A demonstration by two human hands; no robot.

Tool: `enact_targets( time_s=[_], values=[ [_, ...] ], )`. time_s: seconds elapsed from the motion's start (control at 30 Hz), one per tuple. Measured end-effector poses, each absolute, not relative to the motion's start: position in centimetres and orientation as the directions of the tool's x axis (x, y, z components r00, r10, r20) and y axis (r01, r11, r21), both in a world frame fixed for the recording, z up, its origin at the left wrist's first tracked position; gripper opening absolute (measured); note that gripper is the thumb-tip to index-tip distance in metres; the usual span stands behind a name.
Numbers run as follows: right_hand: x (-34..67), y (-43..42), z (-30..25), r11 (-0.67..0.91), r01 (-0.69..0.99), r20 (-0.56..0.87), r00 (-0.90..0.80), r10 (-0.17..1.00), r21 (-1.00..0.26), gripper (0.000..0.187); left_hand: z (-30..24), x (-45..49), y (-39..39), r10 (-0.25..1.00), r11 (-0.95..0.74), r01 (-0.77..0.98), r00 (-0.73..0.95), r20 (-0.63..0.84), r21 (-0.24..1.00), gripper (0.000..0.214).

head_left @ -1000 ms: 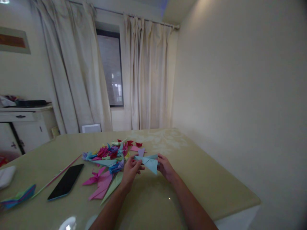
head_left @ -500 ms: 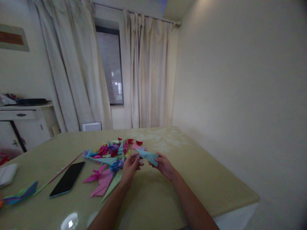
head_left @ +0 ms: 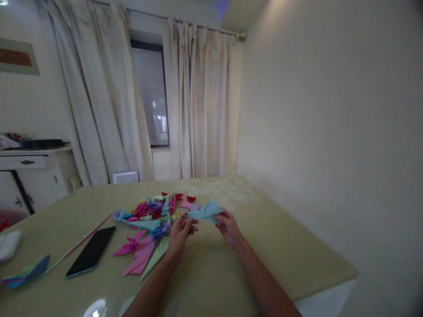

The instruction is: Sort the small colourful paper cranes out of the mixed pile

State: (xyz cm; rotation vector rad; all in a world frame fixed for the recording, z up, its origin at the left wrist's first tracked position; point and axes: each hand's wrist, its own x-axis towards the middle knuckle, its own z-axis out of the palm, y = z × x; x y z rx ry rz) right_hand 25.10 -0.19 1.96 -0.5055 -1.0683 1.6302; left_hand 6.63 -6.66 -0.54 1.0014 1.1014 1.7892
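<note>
A light blue piece of folded origami paper (head_left: 209,210) is held up over the table between both hands. My left hand (head_left: 180,229) pinches its narrow left end. At its wider right end, my right hand (head_left: 228,225) grips the paper between thumb and fingers. Just left of my left hand lies a heap of colourful folded paper pieces (head_left: 155,209), mostly pink, blue, red and green. Nearer to me are a pink folded paper (head_left: 142,254) and a long pale green folded paper (head_left: 155,259), the latter beside my left forearm.
A black phone (head_left: 91,251) lies on the table (head_left: 271,246) to the left, beside a thin pink and green stick (head_left: 79,242). Further left are a multicoloured paper piece (head_left: 28,273) and a white object (head_left: 9,245). A wall (head_left: 324,132) borders the right side.
The light blue paper has turned in my hands, its wide part now raised and showing another face. Both hands stay nearly in place; the view has shifted slightly.
</note>
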Motion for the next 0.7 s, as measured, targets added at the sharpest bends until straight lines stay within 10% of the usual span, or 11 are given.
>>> enact_targets(
  time_s=[0.7],
  values=[
    [24.82,-0.12,1.48,0.028,-0.527,0.220,-0.305,0.927,-0.850,0.062,-0.50,6.43,-6.41,0.840,-0.350,-0.029,-0.452,0.300,0.936,0.058]
  ],
)
